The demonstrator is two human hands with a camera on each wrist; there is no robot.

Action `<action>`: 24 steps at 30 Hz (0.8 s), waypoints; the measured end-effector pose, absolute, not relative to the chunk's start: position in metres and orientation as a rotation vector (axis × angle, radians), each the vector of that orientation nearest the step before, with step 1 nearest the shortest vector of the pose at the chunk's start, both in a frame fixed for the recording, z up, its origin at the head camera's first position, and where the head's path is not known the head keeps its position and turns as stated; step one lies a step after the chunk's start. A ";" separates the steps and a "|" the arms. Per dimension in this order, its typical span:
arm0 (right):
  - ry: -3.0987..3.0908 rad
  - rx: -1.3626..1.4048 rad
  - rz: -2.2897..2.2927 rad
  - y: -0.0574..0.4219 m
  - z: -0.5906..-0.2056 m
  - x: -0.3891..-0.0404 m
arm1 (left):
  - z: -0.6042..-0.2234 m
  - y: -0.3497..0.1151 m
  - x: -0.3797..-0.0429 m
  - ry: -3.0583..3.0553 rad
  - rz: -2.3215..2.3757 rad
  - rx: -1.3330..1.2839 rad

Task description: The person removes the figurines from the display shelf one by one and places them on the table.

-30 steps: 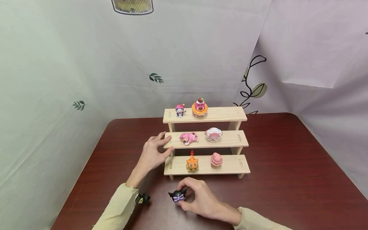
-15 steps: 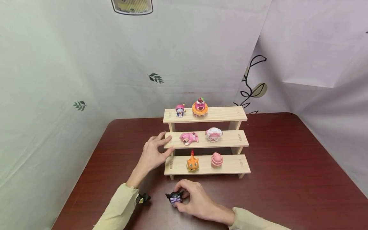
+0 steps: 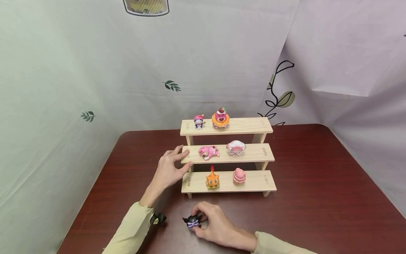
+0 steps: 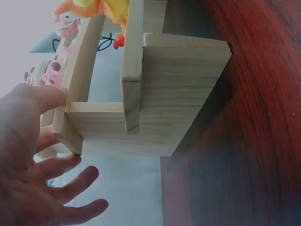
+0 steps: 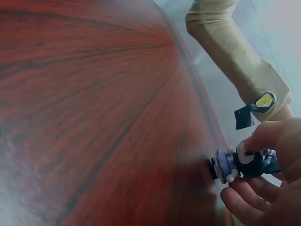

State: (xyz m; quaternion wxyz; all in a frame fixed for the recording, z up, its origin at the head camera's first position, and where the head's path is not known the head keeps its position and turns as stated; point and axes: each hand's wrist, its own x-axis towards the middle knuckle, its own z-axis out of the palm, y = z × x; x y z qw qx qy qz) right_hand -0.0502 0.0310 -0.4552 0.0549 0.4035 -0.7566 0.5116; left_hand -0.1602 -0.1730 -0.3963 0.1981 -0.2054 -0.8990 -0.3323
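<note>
Beyond black figurine (image 3: 192, 222): wooden shelf (image 3: 247, 126) (orange figurine (image 3: 212, 181), bottom tier (image 3: 254, 182)).

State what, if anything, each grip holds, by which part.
The right grip holds a small black-purple figurine by its head. The left grip pinches a pale wooden stepped stand by its middle shelf's left end.

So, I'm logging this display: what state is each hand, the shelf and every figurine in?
Three-tier wooden shelf: standing
Black figurine with purple bow: held roughly upright
Left hand: gripping the middle tier
Right hand: pinching the black figurine
Blue figurine in pink hood: upright
Bear in orange ring: upright
Pink bear: lying down
White-and-pink figurine: upright
Orange flame-tailed figurine: upright
Pink ruffled figurine: upright or tilted, unclear
</note>
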 end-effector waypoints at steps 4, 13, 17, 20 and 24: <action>-2.299 1.229 1.507 0.031 -0.457 -0.049 | -0.396 -0.173 -0.160 -2.520 -0.931 -0.571; -2.310 1.310 1.460 0.032 -0.457 -0.049 | -0.395 -0.173 -0.160 -2.524 -0.933 -0.567; -2.291 1.341 1.431 0.033 -0.457 -0.050 | -0.396 -0.173 -0.160 -2.522 -0.928 -0.570; -2.296 1.352 1.409 0.033 -0.456 -0.051 | -0.397 -0.173 -0.160 -2.521 -0.917 -0.574; -2.339 1.356 1.382 0.035 -0.456 -0.051 | -0.399 -0.173 -0.161 -2.519 -0.906 -0.572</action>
